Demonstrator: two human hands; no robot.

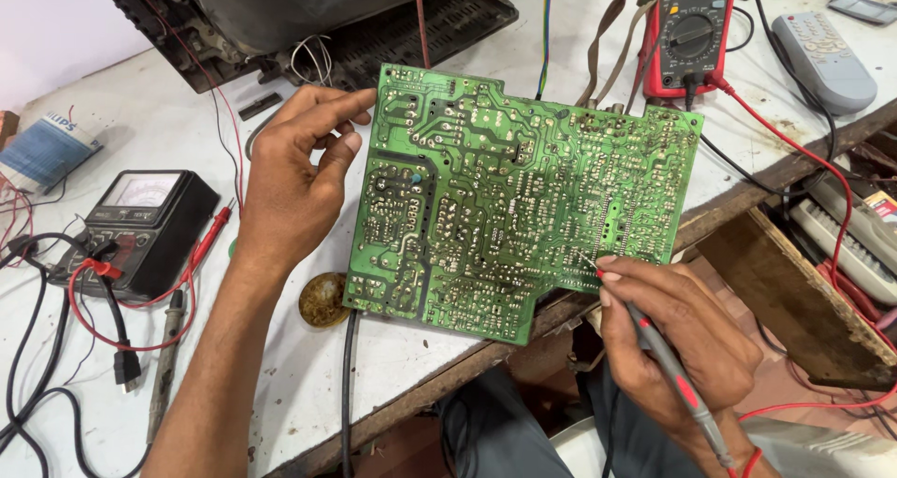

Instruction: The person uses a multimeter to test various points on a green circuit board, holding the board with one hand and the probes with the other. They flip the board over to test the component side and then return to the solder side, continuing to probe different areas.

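Your left hand [294,174] grips the green circuit board [519,202] by its 9 o'clock edge, thumb and fingers pinched over the upper corner there. The board is held up off the desk [140,104], solder side facing you, its long axis running from 9 o'clock to 3 o'clock with the right end slightly lower; the notched lower edge hangs out past the desk's front lip. Your right hand [677,342] is closed around a red and grey test probe [668,361] like a pen, the probe body slanting toward 5 o'clock and its fine tip touching the board near the lower right corner. A red digital multimeter [690,34] lies at 1 o'clock beyond the board. A black analogue meter [140,226] sits at 9 o'clock, well apart from your left hand.
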